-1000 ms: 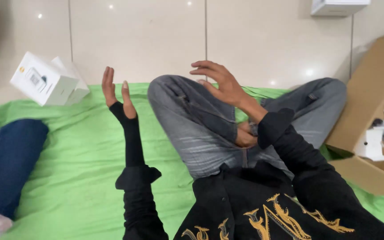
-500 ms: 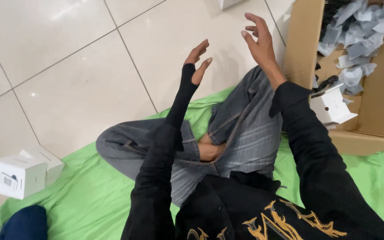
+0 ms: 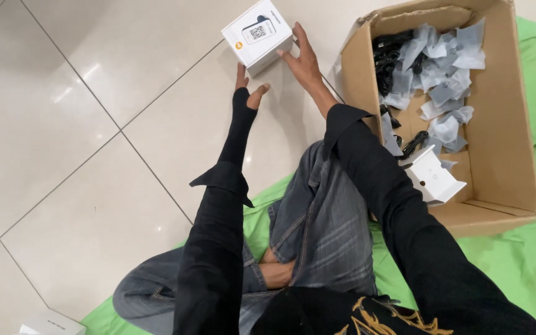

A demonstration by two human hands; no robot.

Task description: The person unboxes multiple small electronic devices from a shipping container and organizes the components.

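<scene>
A small white carton point(image 3: 257, 34) with a printed picture on top stands on the tiled floor ahead of me. My right hand point(image 3: 302, 59) lies flat against its right side, fingers stretched out. My left hand point(image 3: 249, 90) hovers just below the carton's near corner, fingers apart, holding nothing; whether it touches the carton I cannot tell. Both arms wear black sleeves. I sit cross-legged in grey jeans point(image 3: 317, 229).
An open cardboard box point(image 3: 507, 130) stands at the right, holding several grey plastic bags point(image 3: 442, 80), black cables point(image 3: 392, 53) and a small open white box point(image 3: 432, 177). A green cloth point(image 3: 528, 254) lies under me and the box. Another white carton point(image 3: 48, 322) peeks in bottom left.
Both hands were raised in the air with fingers spread; they have now come forward and down to the white carton on the floor. My view has swung toward the cardboard box.
</scene>
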